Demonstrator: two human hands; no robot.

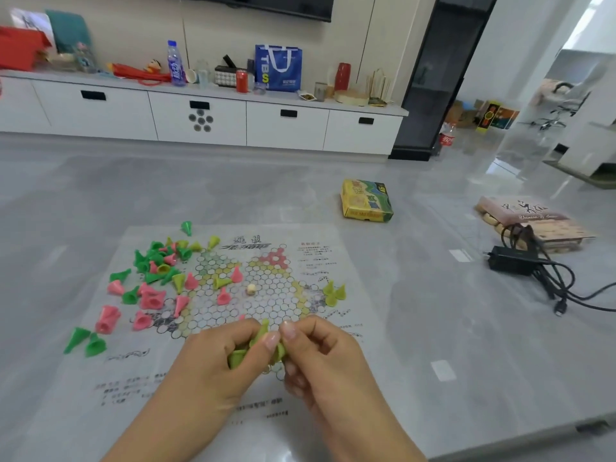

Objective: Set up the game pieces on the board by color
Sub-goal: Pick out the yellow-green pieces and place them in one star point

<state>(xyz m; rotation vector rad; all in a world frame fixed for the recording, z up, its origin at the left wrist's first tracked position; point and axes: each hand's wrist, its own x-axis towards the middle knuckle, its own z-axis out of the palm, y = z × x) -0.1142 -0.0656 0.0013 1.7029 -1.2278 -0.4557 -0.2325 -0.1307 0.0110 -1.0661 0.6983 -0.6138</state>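
Two bare arms are seen coming up from the bottom edge, leaning in toward each other. The left hand (220, 358) is curled, with its thumb laid across the top and its fingers bent under — something small and yellow-green is gripped in it. The right hand (320, 351) is held just beside it, so close that the fingertips of both hands are nearly touched together. Its fingers are bent too, and the same small bunch is pinched between thumb and finger.

board's (266, 288) near cells hidden, printed text blurred
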